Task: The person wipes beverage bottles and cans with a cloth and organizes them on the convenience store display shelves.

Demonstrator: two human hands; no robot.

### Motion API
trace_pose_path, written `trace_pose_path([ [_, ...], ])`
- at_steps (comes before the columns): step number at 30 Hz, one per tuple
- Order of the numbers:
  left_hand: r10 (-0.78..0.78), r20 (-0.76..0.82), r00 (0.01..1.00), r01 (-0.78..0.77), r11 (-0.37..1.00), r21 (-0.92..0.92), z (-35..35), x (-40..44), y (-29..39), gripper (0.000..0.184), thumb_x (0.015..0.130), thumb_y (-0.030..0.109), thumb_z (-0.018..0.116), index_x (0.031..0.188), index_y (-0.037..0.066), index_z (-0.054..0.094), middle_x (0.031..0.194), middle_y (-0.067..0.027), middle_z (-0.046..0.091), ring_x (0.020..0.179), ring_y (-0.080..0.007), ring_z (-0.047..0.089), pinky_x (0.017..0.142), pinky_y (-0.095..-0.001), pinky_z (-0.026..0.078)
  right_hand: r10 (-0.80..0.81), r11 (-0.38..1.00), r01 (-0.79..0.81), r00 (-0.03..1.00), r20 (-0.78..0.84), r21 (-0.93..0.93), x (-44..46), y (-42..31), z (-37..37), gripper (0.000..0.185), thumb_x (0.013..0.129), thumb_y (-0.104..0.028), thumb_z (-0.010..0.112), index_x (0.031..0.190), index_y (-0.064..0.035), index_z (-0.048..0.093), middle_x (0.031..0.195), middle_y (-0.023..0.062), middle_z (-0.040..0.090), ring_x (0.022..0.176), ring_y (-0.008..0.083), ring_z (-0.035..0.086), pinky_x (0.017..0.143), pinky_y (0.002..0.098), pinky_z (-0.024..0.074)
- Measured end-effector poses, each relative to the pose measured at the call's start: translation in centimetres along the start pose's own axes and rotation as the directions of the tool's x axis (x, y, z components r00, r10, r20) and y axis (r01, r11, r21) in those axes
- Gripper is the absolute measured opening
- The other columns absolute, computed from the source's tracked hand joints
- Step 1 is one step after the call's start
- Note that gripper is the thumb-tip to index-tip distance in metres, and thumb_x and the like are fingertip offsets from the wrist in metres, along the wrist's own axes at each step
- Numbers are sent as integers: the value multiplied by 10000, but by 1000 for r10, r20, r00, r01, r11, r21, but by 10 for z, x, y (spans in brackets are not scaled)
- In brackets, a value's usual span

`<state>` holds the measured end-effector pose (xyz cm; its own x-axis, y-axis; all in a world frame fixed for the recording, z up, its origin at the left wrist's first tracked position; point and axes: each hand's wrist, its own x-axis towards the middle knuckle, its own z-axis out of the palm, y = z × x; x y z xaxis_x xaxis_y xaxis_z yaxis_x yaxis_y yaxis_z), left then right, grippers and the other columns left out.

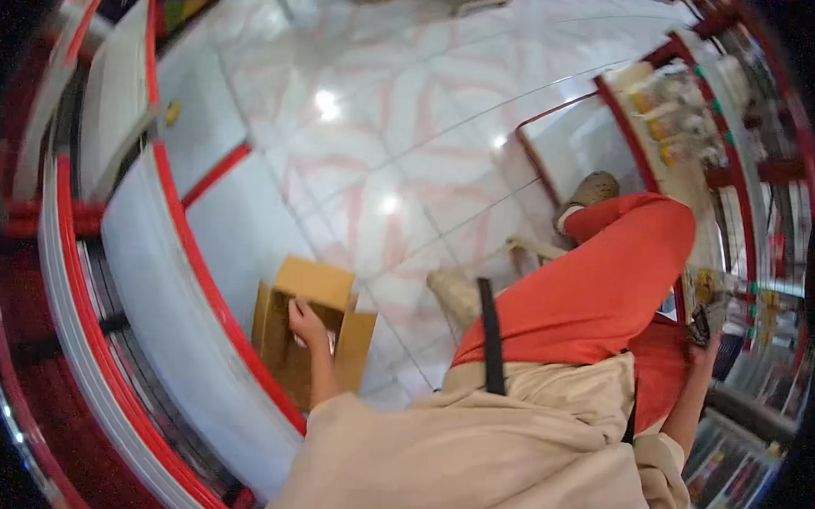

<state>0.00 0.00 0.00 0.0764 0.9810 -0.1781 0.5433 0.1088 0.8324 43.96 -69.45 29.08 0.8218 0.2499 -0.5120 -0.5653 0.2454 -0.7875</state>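
My left hand (307,325) is over an open cardboard box (356,341) on the floor, its fingers curled together. Whether anything is between those fingers is hidden. Something pale shows inside the box just beside my wrist. On the far right, my right hand (708,340) is closed around a small dark and clear object (699,325), too blurred to name. That hand is beside the right-hand shelves, past my bent leg in red trousers (598,272).
White shelves with red edges (197,273) run along the left, close to the box. Packed goods (668,120) stand on the right-hand shelves. Beige plastic furniture (456,298) stands near my leg on the tiled floor (385,135). A dark strap (492,336) hangs across my lap.
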Motion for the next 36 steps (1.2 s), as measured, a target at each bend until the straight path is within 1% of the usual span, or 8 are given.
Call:
trace_pose_path([
  [1, 46, 106, 993, -43, 999, -27, 3, 9, -8, 359, 940, 309, 465, 941, -34, 571, 852, -151, 632, 776, -223, 571, 719, -342, 447, 53, 998, -53, 999, -6, 20, -17, 13, -23, 479, 891, -430, 503, 1243, -106, 481, 1121, 109, 573, 946, 230, 581, 752, 371, 508],
  [2, 40, 171, 984, -31, 998, -52, 5, 15, -1, 348, 941, 296, 467, 928, -38, 564, 828, -136, 618, 763, -210, 561, 706, -337, 443, -236, 959, 280, 687, -687, -49, -31, 52, 90, 386, 896, -365, 524, 1129, -58, 552, 920, 99, 618, 650, 208, 564, 524, 328, 459],
  [4, 284, 140, 948, -269, 956, -122, 29, 27, 125, 323, 944, 267, 463, 903, -41, 552, 783, -106, 589, 730, -185, 532, 675, -325, 431, -152, 936, 241, 933, -326, 255, 10, 73, -2, 321, 918, -286, 484, 1102, -27, 533, 926, 121, 599, 616, 180, 502, 468, 279, 382],
  [5, 356, 131, 925, -342, 932, -118, 22, 28, 142, 309, 946, 251, 457, 891, -39, 547, 762, -92, 573, 710, -174, 511, 656, -318, 422, -211, 870, 67, 946, 245, 489, 19, 107, -41, 352, 917, -308, 496, 1179, -75, 515, 1109, 98, 587, 913, 216, 594, 658, 325, 518],
  [7, 401, 278, 873, -365, 915, -173, 82, -33, 198, 275, 950, 218, 439, 852, -19, 538, 732, -52, 533, 641, -131, 440, 586, -279, 382, -305, 886, 367, 922, -238, 285, -20, 28, -1, 379, 907, -350, 507, 1175, -81, 515, 1089, 84, 589, 922, 240, 585, 703, 378, 524],
  [19, 566, 801, 195, -706, 648, -286, 203, -197, 442, 253, 920, 177, 458, 755, 2, 534, 593, -13, 429, 539, -96, 384, 501, -249, 312, -10, 864, 176, 943, -333, 471, -33, 26, 33, 385, 857, -273, 606, 1131, -10, 543, 1017, 81, 628, 884, 180, 617, 745, 349, 515],
  [28, 639, 486, -596, -531, 141, -836, 324, -496, 602, 143, 804, 68, 604, 925, 5, 562, 833, -132, 582, 772, -268, 575, 705, -325, 450, -43, 690, 316, 916, -399, 651, -34, 43, -18, 363, 855, -246, 610, 1134, -30, 527, 1038, 71, 615, 870, 183, 617, 726, 363, 520],
  [36, 790, 229, -569, -262, 90, -961, 441, -762, 633, 623, 684, 175, 743, 1183, -43, 440, 1119, -192, 558, 1047, -342, 538, 886, -399, 428, -70, 730, 308, 922, -382, 610, -14, 55, -38, 722, 823, -267, 662, 1329, 49, 255, 1140, 161, 555, 965, 212, 589, 769, 357, 505],
])
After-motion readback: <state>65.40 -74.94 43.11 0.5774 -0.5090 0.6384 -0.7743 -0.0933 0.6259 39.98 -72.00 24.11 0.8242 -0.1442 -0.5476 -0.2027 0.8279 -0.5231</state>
